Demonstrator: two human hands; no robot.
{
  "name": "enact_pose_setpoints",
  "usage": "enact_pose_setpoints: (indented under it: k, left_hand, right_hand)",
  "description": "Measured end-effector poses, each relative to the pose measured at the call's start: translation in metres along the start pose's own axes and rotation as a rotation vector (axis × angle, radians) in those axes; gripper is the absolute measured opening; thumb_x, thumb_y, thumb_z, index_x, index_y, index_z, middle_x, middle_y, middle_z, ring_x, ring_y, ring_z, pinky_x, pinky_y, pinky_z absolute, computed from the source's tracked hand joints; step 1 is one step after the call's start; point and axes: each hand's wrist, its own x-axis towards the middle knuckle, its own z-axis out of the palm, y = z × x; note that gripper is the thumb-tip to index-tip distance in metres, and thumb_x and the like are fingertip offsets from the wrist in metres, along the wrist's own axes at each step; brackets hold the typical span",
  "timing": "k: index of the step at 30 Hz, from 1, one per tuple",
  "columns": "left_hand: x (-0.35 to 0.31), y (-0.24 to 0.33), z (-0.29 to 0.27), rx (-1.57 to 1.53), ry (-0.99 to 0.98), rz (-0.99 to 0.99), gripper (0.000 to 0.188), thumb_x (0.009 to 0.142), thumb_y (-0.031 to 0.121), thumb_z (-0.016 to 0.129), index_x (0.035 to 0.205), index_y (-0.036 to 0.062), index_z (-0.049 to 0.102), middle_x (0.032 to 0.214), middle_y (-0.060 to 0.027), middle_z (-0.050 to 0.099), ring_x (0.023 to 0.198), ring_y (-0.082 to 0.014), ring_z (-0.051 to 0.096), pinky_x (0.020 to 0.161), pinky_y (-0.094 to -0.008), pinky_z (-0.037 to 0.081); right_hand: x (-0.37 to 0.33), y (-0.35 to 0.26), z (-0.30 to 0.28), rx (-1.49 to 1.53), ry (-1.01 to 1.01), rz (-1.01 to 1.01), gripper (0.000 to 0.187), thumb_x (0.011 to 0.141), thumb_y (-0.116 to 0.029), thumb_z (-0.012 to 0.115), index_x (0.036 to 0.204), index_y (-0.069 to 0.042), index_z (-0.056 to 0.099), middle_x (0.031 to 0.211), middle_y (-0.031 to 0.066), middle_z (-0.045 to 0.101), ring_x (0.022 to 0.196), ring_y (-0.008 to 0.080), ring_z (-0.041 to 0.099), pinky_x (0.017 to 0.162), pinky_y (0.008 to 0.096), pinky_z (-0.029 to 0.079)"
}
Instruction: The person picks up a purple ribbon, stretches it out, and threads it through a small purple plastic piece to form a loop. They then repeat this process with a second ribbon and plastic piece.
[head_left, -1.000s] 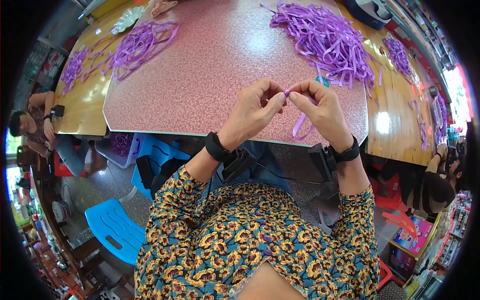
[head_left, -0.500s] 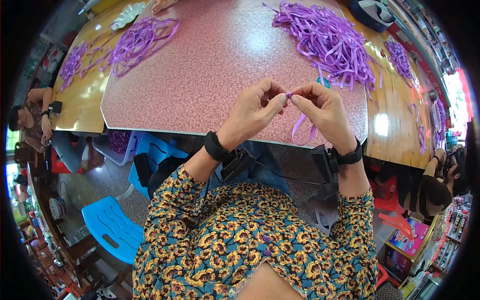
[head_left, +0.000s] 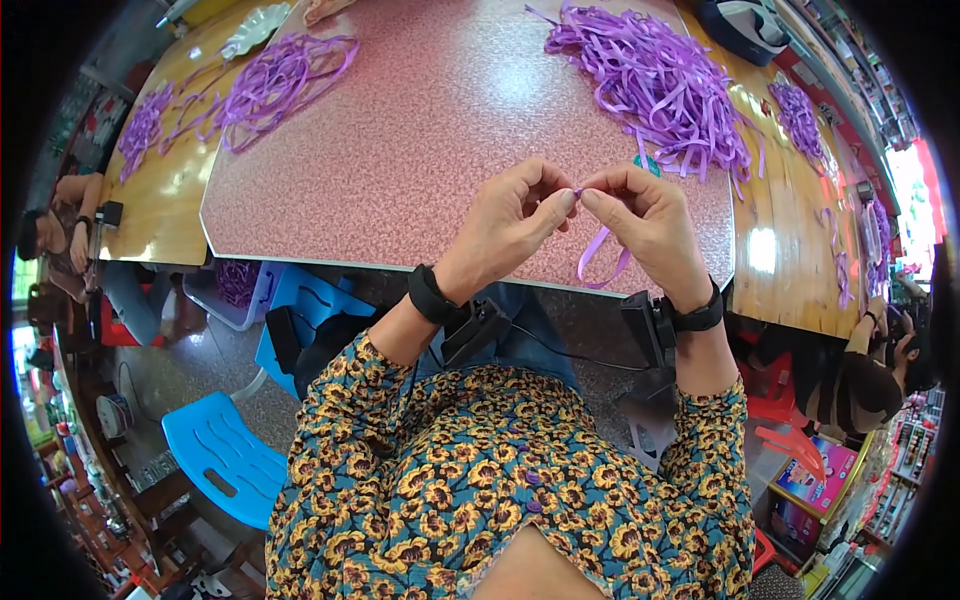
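Observation:
Over the near edge of the pink speckled tabletop, my left hand and my right hand meet fingertip to fingertip. Both pinch a purple ribbon; a tiny dark purple bit of it shows between the thumbs. A loop of the ribbon hangs below my right fingers near the table edge. What the curled fingers behind the thumbs hold is hidden. Just beyond my right hand lies a small green thing, beside a large heap of purple ribbons.
Another loose bundle of purple ribbon lies at the table's left. Wooden tables flank the pink top. A blue stool and a tub with purple ribbon are at lower left. People sit at both sides.
My hands stay almost in place, still pinching the ribbon. The hanging ribbon loop has shifted slightly left, and less of the purple bit shows between my fingertips.

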Motion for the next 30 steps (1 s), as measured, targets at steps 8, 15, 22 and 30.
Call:
enact_pose_setpoints:
  k: [8,15,22,30]
  left_hand:
    - [-0.0006,0.0000,-0.0007,-0.012,-0.023,0.015,0.015,0.096,0.012,0.057,0.103,-0.0007,0.057,0.086,-0.0034,0.061,0.077,-0.0079,0.060,0.066,-0.0219,0.050]
    - [-0.0009,0.0004,-0.0021,-0.061,-0.021,-0.009,0.016,0.096,0.013,0.057,0.105,-0.0005,0.057,0.088,-0.0034,0.061,0.079,-0.0085,0.061,0.067,-0.0222,0.050]
    - [0.0003,-0.0001,-0.0017,-0.058,-0.029,-0.002,0.017,0.095,0.013,0.059,0.103,-0.0013,0.056,0.089,-0.0041,0.061,0.081,-0.0096,0.061,0.069,-0.0231,0.051]
    - [0.0006,-0.0026,-0.0030,-0.021,0.010,-0.002,0.016,0.094,0.013,0.060,0.101,-0.0014,0.057,0.088,-0.0039,0.061,0.079,-0.0088,0.061,0.069,-0.0237,0.051]
  right_hand:
    - [0.0010,0.0008,0.0001,-0.037,0.000,0.022,0.012,0.090,-0.009,0.066,0.099,0.000,0.067,0.079,-0.0043,0.062,0.073,0.0005,0.052,0.064,0.0175,0.041]
    - [0.0003,-0.0055,-0.0015,0.005,-0.002,0.171,0.012,0.090,-0.008,0.065,0.099,0.001,0.068,0.082,-0.0012,0.064,0.077,0.0025,0.056,0.066,0.0177,0.043]
    - [0.0009,0.0016,0.0049,0.024,0.023,-0.018,0.013,0.090,-0.007,0.065,0.101,0.001,0.066,0.086,0.0000,0.066,0.080,0.0040,0.059,0.068,0.0177,0.046]
    - [0.0005,-0.0014,0.0053,-0.107,0.028,-0.016,0.013,0.090,-0.007,0.065,0.101,-0.001,0.067,0.081,-0.0031,0.064,0.074,0.0006,0.055,0.063,0.0164,0.042]
